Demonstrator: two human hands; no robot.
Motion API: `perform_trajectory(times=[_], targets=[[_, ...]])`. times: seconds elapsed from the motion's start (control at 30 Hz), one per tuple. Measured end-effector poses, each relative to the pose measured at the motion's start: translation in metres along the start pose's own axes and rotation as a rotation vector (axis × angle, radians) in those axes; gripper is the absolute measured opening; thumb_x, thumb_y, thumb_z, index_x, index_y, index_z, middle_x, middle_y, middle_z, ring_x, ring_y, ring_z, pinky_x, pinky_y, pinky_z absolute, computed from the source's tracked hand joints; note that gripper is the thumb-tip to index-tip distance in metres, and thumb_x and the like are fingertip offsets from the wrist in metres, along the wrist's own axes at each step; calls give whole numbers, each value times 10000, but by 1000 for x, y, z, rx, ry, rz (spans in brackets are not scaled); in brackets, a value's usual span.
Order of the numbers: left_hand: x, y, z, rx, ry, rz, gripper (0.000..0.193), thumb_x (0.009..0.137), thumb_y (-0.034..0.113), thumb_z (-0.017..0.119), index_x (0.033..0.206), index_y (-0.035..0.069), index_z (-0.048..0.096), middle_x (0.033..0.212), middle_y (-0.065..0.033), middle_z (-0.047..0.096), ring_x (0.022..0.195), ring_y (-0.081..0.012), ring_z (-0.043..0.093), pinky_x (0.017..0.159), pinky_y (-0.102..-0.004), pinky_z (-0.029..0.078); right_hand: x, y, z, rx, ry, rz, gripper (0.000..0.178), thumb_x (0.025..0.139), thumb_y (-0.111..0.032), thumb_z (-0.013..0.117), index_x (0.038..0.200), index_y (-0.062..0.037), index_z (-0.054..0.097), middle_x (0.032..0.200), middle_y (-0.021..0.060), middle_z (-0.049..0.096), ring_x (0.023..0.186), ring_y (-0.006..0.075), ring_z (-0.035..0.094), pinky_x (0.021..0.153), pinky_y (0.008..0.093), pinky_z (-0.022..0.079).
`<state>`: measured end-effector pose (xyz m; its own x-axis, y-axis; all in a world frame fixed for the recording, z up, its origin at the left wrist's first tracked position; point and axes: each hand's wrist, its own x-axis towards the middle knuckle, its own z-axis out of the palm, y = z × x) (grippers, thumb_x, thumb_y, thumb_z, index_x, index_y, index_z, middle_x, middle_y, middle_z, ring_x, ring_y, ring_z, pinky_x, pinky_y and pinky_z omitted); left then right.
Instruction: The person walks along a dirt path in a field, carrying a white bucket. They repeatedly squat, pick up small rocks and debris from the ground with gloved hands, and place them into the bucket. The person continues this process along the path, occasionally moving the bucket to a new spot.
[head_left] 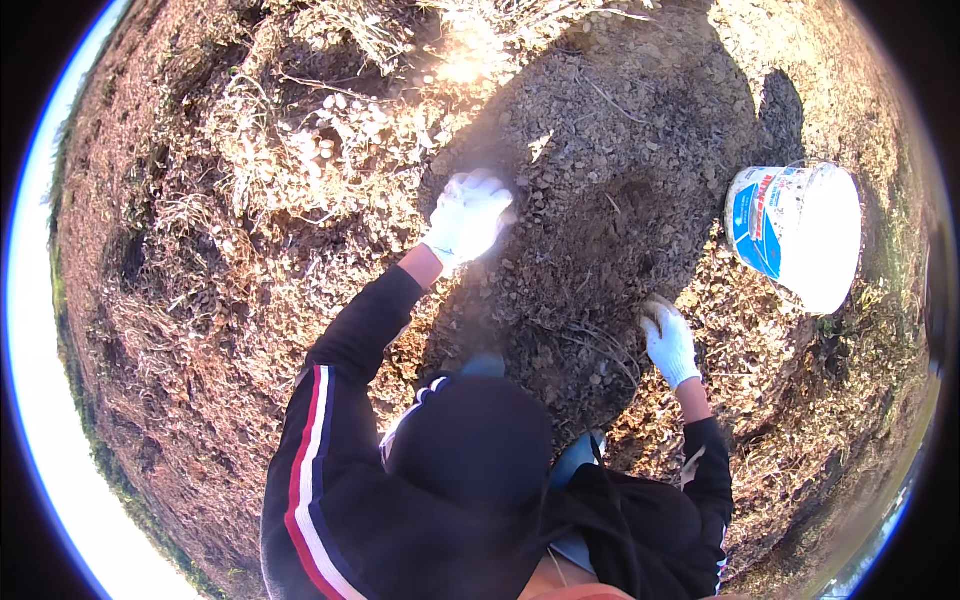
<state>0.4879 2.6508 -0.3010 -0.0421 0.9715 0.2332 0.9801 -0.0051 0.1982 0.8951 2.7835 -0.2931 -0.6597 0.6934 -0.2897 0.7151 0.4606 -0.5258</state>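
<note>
Soil (600, 225) lies beneath gloved left hand (468, 215) and right hand (668, 341), bucket (808, 235) nearby.

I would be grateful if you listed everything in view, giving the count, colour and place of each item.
Bucket: one, white with a blue-and-red label, right side
Soil: one stretch, brown, middle, mostly in dark shadow
Dry plant litter: uncountable, tan and brown, spread around the soil
Small lumps: several, exact count unclear, pale, upper left
Greenery: one strip, green, along the left rim
Sky: one bright patch, white, far left
Sleeves: two, black, the left one with red and white stripes, lower half
Rounded clothed part: one, dark navy, lower middle, probably a knee
Left hand: one, white-gloved, near the centre
Right hand: one, white-gloved, right of centre
</note>
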Motion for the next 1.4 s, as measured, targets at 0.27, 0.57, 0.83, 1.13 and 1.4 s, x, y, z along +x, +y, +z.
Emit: perform_trajectory(times=[0.27, 0.57, 0.83, 1.13, 1.4], targets=[[67, -7, -2, -111, 198, -449, 288, 805, 240, 771, 1077, 147, 763, 1140, -44, 644, 1127, -301, 566, 934, -471, 459, -38, -73, 10, -20, -90, 82, 248, 898, -272, 695, 972, -39, 739, 1320, 180, 661, 1175, 389, 631, 997, 462, 505], [47, -50, 20, -1283, 437, -630, 194, 936, 25, 683, 1117, 12, 752, 1043, -68, 730, 902, -150, 673, 835, -277, 542, -23, -136, -5, 205, -14, 245, 291, 959, -172, 648, 1195, -6, 691, 1221, 193, 706, 1126, 295, 693, 952, 383, 543], [61, -47, 20, -1062, 369, -458, 314, 925, 29, 668, 1237, 14, 702, 1163, -89, 730, 1084, -215, 685, 958, -329, 526, 14, -166, -40, 166, -135, 277, 397, 918, -290, 717, 1184, -5, 645, 1211, 202, 694, 1119, 329, 669, 982, 397, 506], [96, -1, -15, -629, -14, -221, 253, 904, 179, 694, 1136, 90, 744, 1212, -125, 713, 1181, -338, 635, 1020, -409, 500, 96, -89, -102, -695, 432, -85, 507, 903, -246, 711, 1386, -136, 601, 1477, 172, 553, 1352, 440, 505, 1113, 473, 435], [129, -9, -6, -494, -121, -241, 215, 914, 173, 671, 1093, 74, 738, 1137, -124, 714, 1104, -349, 637, 976, -431, 501, 69, 19, -209, -629, 721, 494, 926, 774, -342, 846, 1503, 38, 419, 1409, 304, 545, 1295, 464, 528, 1119, 504, 402]])
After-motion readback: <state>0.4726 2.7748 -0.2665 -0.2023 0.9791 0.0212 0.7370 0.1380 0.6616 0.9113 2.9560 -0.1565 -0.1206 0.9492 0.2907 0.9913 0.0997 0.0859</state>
